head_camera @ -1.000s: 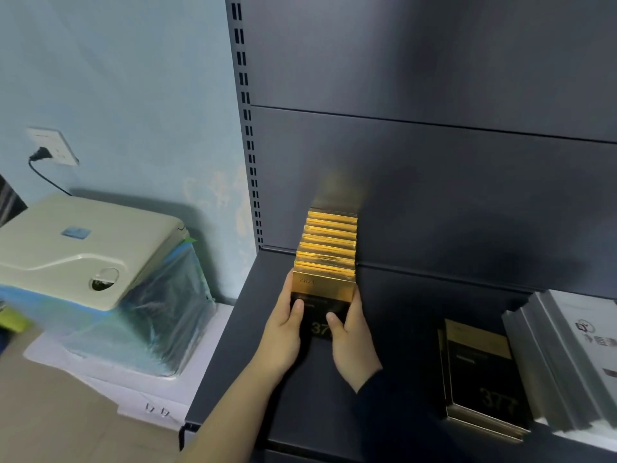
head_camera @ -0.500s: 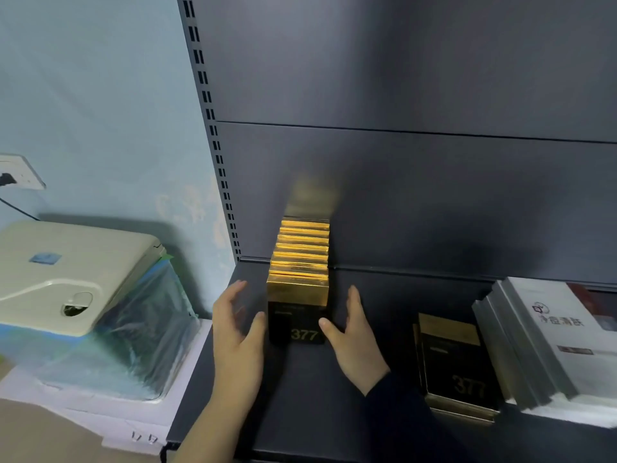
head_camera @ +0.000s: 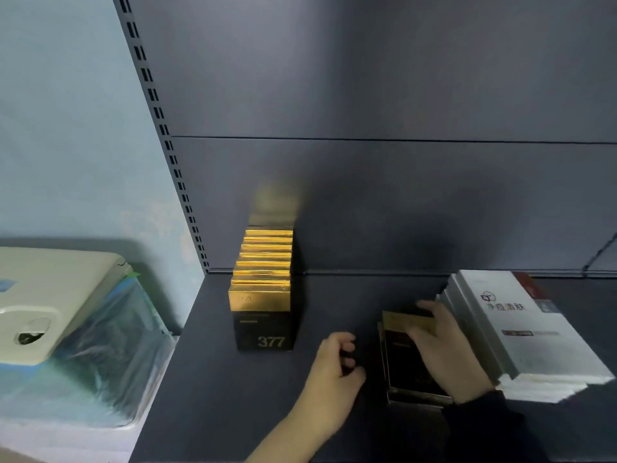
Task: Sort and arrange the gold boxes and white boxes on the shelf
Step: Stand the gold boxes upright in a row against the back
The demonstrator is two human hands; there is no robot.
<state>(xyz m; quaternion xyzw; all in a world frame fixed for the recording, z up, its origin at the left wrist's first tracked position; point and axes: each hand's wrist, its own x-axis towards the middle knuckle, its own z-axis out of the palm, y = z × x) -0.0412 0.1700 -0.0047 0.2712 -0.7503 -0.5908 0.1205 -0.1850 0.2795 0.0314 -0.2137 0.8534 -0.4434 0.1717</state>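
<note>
The gold boxes [head_camera: 263,262] stand upright in one tight row at the left part of the shelf [head_camera: 217,396], running from the back panel [head_camera: 367,195] toward the front; the front box shows a gold band on top and the number 377 on its black lower part. Well apart from this row, to the right, a small stack of flat gold boxes [head_camera: 400,362] lies on the shelf with the faces up. The right hand [head_camera: 440,355], coming out of a dark sleeve [head_camera: 484,426], rests on the top box of this stack with the fingers stretched toward its far edge; the picture is blurred here, so I cannot tell if the fingers hook that edge or only lie on it. The left hand [head_camera: 334,362] is just left of the stack, the fingers half curled, the thumb apart from them, and it holds nothing. Just beside the right hand, the white boxes [head_camera: 521,332] lie in a slanted, fanned pile. Left of the shelf's slotted upright [head_camera: 160,128] there is a cream machine [head_camera: 50,295] with clear plastic wrap around it.
</note>
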